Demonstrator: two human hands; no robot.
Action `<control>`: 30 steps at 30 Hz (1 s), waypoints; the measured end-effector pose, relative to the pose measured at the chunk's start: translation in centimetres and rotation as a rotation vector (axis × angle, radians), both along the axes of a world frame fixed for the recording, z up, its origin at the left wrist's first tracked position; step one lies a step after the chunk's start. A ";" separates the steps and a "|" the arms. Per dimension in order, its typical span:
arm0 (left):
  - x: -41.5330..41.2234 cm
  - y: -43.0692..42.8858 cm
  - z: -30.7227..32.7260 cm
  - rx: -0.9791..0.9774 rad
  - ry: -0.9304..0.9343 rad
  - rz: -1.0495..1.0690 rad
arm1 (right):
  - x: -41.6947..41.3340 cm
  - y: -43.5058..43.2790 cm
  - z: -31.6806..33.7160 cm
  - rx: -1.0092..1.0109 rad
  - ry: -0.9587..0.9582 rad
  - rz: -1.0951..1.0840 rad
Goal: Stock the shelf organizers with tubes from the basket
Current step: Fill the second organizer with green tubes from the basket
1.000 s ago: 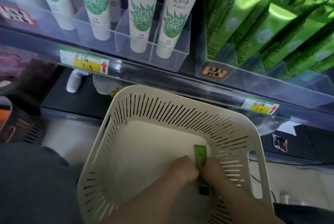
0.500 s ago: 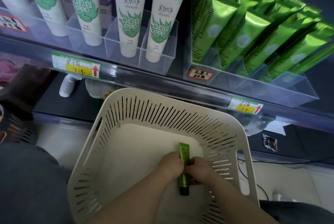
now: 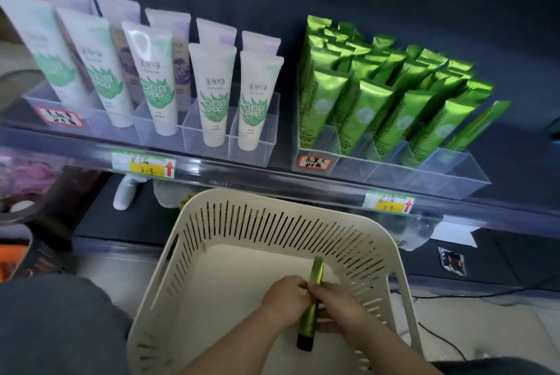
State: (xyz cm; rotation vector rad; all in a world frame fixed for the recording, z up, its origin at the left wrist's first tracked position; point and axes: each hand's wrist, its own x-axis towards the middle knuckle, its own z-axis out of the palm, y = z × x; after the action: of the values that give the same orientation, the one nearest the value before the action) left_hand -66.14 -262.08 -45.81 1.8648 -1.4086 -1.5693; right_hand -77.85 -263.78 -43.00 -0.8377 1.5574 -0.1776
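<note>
The green tube (image 3: 309,311) sits low inside the basket (image 3: 272,202), cap toward the person. The left hand (image 3: 285,299) and right hand (image 3: 339,311) both curl their fingers round its middle, probably to turn it cap-down like the green tubes in the clear organizer (image 3: 424,168) above

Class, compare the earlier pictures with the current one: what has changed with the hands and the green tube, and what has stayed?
The left hand and right hand have twisted the green tube, so its flat top end now shows edge-on. Nothing was taken or let go: both still grip it over the basket. The shelf tubes stayed put.
</note>
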 end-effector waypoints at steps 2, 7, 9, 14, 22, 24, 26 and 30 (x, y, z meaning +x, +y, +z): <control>0.0 0.1 0.4 0.011 0.025 -0.005 | -0.2 0.3 0.6 -0.049 -0.024 -0.018; 0.1 0.2 1.5 -0.059 0.007 -0.036 | -0.7 1.3 2.6 -0.110 -0.092 -0.062; 0.0 0.3 2.3 -0.098 0.036 -0.018 | -0.8 1.7 3.6 -0.146 -0.118 -0.105; -0.7 0.4 5.1 -0.208 0.077 0.037 | -1.4 2.0 6.0 -0.273 -0.193 -0.181; -3.5 -1.8 11.2 -0.359 -0.050 -0.022 | -3.8 1.2 10.0 -0.485 -0.256 -0.343; -4.7 -2.6 12.7 -0.413 -0.050 -0.046 | -4.7 0.6 11.0 -0.554 -0.241 -0.355; -6.0 -3.4 14.6 -0.470 -0.086 -0.054 | -5.9 -0.4 12.2 -0.632 -0.201 -0.348; -8.3 -5.2 18.4 -0.582 -0.177 -0.055 | -8.4 -2.6 14.9 -0.768 -0.165 -0.325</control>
State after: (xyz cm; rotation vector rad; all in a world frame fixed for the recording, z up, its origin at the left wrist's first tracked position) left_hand -74.45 -267.31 -27.41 1.6360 -1.7660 -0.8850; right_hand -86.24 -266.36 -28.09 -1.1094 1.4588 -1.1042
